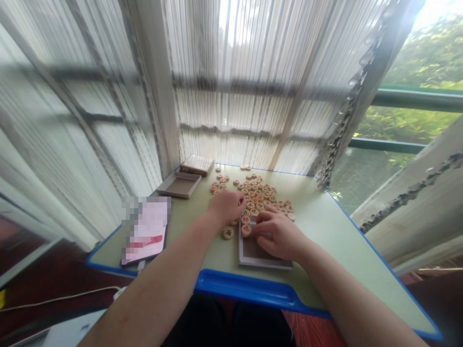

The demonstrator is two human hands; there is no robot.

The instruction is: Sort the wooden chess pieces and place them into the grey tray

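My left hand is closed, its fingers pinched at the near left edge of the spread of Chinese chess pieces. A round wooden piece shows at its fingertips. Over the shallow open box my right hand is curled, fingertips bent down; what they hold, if anything, is hidden. Inside the box's left side lie two pieces with red characters, one just beyond the other. Just left of the box a dark-marked piece rests on the table, with another partly under my left wrist.
On the pale green, blue-edged table, a second shallow tray and a closed flat box stand at the back left. A phone with a cable lies at the left. Curtains hang close behind the table.
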